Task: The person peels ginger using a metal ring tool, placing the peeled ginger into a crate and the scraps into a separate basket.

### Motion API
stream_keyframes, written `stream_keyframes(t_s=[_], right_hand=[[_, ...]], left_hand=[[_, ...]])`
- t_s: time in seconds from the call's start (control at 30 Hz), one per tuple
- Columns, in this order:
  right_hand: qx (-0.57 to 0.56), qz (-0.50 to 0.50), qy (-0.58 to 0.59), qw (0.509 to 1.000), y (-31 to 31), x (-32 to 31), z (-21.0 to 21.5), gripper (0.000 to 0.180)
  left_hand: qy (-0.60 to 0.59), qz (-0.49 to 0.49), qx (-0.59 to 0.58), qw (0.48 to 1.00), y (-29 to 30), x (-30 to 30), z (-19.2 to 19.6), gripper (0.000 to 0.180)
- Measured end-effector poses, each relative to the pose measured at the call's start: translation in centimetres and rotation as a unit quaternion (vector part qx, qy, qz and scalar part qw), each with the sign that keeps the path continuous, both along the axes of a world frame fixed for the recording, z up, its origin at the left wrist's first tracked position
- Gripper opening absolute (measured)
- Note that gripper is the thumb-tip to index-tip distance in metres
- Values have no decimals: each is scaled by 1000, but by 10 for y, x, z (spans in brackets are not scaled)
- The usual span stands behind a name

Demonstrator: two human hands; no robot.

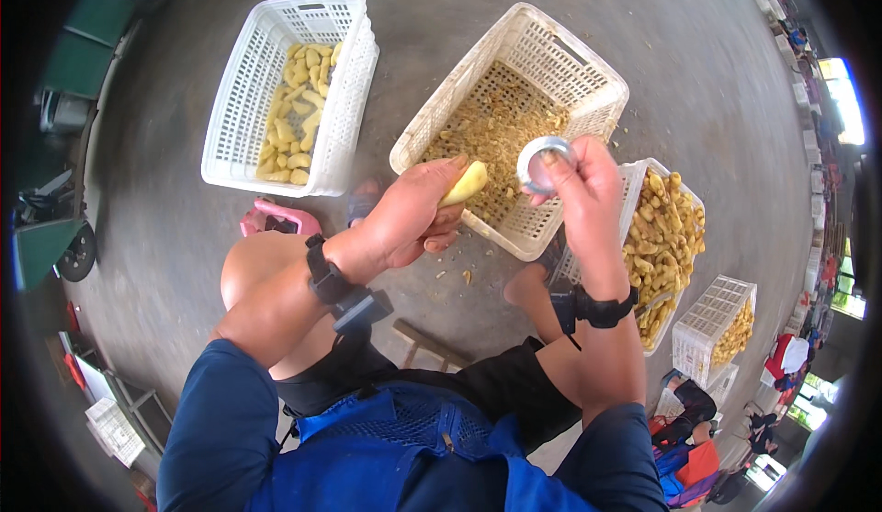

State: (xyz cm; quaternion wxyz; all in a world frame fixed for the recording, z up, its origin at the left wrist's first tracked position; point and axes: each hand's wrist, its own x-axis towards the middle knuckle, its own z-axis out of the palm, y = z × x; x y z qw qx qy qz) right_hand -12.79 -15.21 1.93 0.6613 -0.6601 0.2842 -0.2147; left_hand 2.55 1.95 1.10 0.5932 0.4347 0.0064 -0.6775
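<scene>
Pale yellow and peeled, a piece of ginger (469, 183) is gripped in my left hand (409, 209), its rounded end sticking out past the thumb. My right hand (593, 190) pinches a silver metal ring (525, 164) by its edge, thumb across it. The ring is apart from the ginger. Both hands hang over the near side of a white plastic crate (409, 135) with scattered peel scraps (496, 130) on its bottom. Another white crate (220, 135) on the left holds peeled ginger (296, 112).
By my right knee a crate (634, 186) is heaped with unpeeled ginger (663, 236). Further right stands another filled crate (703, 324). A pink plastic object (285, 213) lies beside my left knee. Other people sit at the lower right; a green vehicle (96, 25) stands far left.
</scene>
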Motion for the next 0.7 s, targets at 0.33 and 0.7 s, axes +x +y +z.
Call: stream_keyframes(t_s=[0.33,0.7], right_hand=[[-148,93,-50,983,38,13,-10,14],[-125,-49,49,990,8,13,-31,23]], left_hand=[[-128,33,27,991,0,-11,-9,33],[-119,22,5,993,2,-9,-2,35]])
